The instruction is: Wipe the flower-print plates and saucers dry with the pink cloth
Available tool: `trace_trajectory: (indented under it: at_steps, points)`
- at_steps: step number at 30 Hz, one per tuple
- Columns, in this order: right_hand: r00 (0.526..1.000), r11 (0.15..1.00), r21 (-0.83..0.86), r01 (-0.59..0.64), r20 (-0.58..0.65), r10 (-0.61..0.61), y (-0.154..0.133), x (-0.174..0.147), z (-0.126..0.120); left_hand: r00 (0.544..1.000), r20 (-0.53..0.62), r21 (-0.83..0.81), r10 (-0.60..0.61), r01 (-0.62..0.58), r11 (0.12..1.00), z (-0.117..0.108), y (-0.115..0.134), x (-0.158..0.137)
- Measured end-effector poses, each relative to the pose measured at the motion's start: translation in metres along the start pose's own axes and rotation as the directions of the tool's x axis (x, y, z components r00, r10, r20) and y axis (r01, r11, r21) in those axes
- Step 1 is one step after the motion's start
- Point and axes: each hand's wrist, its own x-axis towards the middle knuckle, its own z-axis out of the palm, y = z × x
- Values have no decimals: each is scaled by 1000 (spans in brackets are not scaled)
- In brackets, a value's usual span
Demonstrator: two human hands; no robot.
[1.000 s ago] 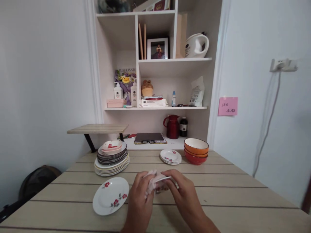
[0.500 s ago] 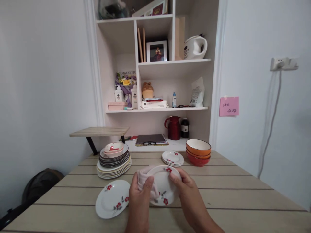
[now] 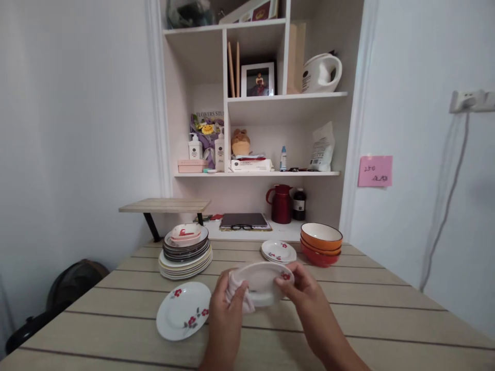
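Note:
A white plate with red flowers is held up above the table, tilted and slightly blurred. My right hand pinches its right rim, thumb on top. At its left edge, my left hand is closed around a pale pink cloth, which wraps over the rim. Another flowered plate lies flat on the table just left of my left wrist. Beyond my hands stands a short stack of small flowered plates.
Stacked plates and small dishes stand at the back left, under a raised wooden shelf. Orange and red bowls are nested at the back right. Behind are a laptop and a red jug below white shelves.
The held plate has tipped to a flatter angle, hiding most of its flower pattern. Both hands stay on it. The whole view has shifted slightly.

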Motion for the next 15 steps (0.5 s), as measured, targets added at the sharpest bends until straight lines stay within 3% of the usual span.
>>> trace_trajectory:
  at_steps: [1, 3, 6, 8, 9, 11, 13, 15]
  points:
    - [994, 979, -171, 107, 26, -105, -2, -1, -1, 990, -3, 75, 141, -141, 987, -4, -1, 2]
    - [948, 857, -407, 317, 107, -300, -3, -2, -2, 927, 68, 213, 370, -376, 902, -11, -5, 4]
    - [847, 677, -524, 516, 194, -495, -2, -4, 0, 789, 116, 361, 603, -599, 715, -14, -17, 2]
    - [793, 611, -565, 555, 136, -594, -1, -5, 1, 701, 113, 394, 704, -682, 616, -11, -24, -2]
    - [771, 601, -579, 551, 78, -632, -1, -6, 1, 691, 110, 404, 715, -688, 603, -9, -26, -4]
    - [756, 613, -588, 528, -4, -655, -2, -7, 1, 730, 78, 417, 679, -642, 643, -5, -27, -9]
    - [786, 631, -577, 520, 33, -617, -3, -7, 0, 775, 42, 419, 631, -587, 693, -3, -25, -13]
    - [825, 646, -557, 522, 140, -547, -4, -8, 0, 765, 48, 425, 642, -597, 681, -5, -21, -14]
